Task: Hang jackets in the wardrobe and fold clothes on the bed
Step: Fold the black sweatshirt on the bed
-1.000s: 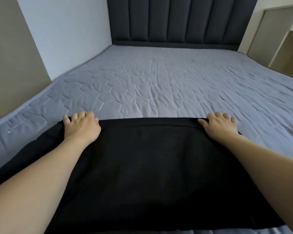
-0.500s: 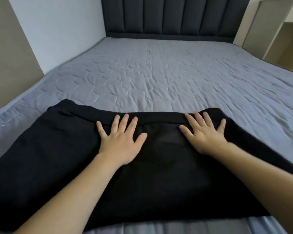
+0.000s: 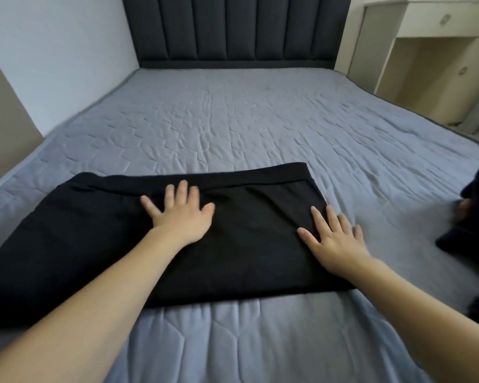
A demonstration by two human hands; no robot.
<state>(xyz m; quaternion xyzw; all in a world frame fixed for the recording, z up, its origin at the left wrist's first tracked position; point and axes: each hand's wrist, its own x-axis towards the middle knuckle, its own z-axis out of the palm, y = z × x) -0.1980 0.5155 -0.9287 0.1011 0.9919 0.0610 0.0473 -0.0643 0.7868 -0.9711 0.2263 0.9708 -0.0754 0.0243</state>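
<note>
A black garment point(image 3: 255, 230) lies folded flat on the grey quilted bed point(image 3: 233, 123), its far edge straight. My left hand point(image 3: 181, 214) presses flat on its middle with fingers spread. My right hand point(image 3: 333, 239) lies flat with straight fingers on the garment's right edge, partly over the bed cover. Neither hand grips any cloth.
A dark pile of other clothes point(image 3: 470, 225) sits at the bed's right edge. A dark padded headboard point(image 3: 233, 29) stands at the far end. A cream cupboard point(image 3: 426, 51) is at the back right, a wall along the left.
Both hands let go of the far edge and flattened on the cloth. My right hand has since slid right to the garment's edge. The view has shifted right, showing the dark pile.
</note>
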